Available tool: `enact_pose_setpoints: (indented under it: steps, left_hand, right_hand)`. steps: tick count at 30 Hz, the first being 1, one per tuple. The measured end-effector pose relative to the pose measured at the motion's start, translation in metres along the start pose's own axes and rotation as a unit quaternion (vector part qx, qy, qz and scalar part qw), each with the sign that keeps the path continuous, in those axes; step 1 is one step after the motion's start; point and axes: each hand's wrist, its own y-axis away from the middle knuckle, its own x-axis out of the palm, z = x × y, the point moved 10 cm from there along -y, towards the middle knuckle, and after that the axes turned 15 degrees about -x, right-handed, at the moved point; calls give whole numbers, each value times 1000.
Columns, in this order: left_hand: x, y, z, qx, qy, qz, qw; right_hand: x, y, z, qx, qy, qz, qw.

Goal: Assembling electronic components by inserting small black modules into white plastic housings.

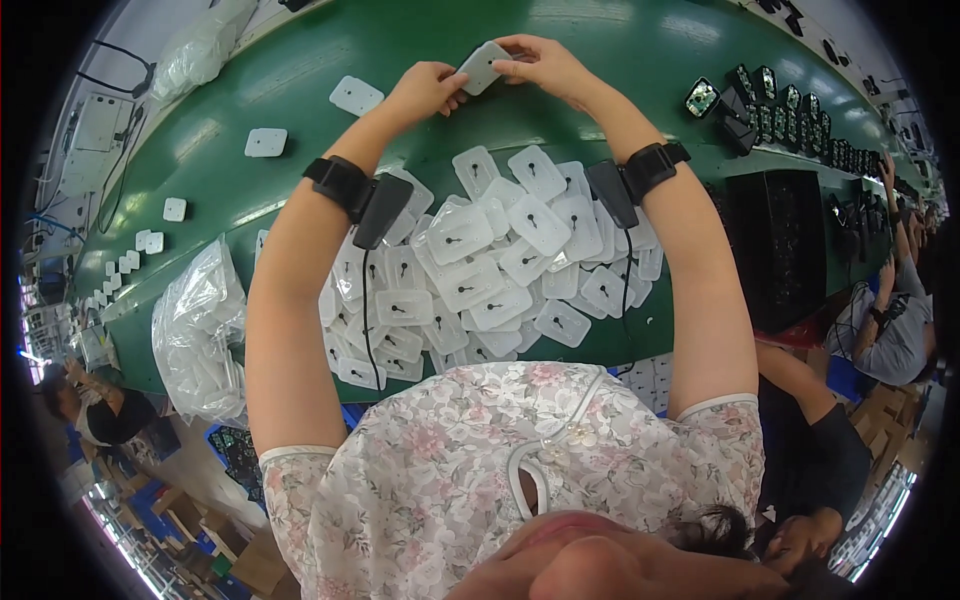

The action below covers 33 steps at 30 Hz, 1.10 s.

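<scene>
Both arms stretched out over a green belt point(600, 60), left hand point(425, 90) and right hand point(545, 65) pinching one white pad point(483, 66) between fingertips. Below the wrists, a heap of clear pouched pads point(490, 270). At left, a clear plastic bag point(198, 335) and single pads point(265, 142) lying apart.

I am looking at a factory assembly line — a long green conveyor belt point(620, 60) runs across the view, heaped with identical white plastic pads point(490, 270). Other workers point(890, 330) sit alongside it, and rows of small dark devices point(790, 110) line the belt's far edge.
</scene>
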Motion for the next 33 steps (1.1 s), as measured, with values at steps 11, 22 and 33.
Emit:
enact_pose_setpoints:
  steps: [11, 22, 33]
  left_hand:
    - [24, 9, 13, -42, 139, 81, 986]
    - [-12, -1, 15, -40, 59, -51, 996]
    - [-37, -13, 16, -57, -184, -203, 960]
  right_hand:
    - [11, -27, 17, -60, 95, 25, 993]
    - [51, -48, 25, -69, 428, 195, 880]
    - [-163, 27, 49, 100, 772, 4, 628]
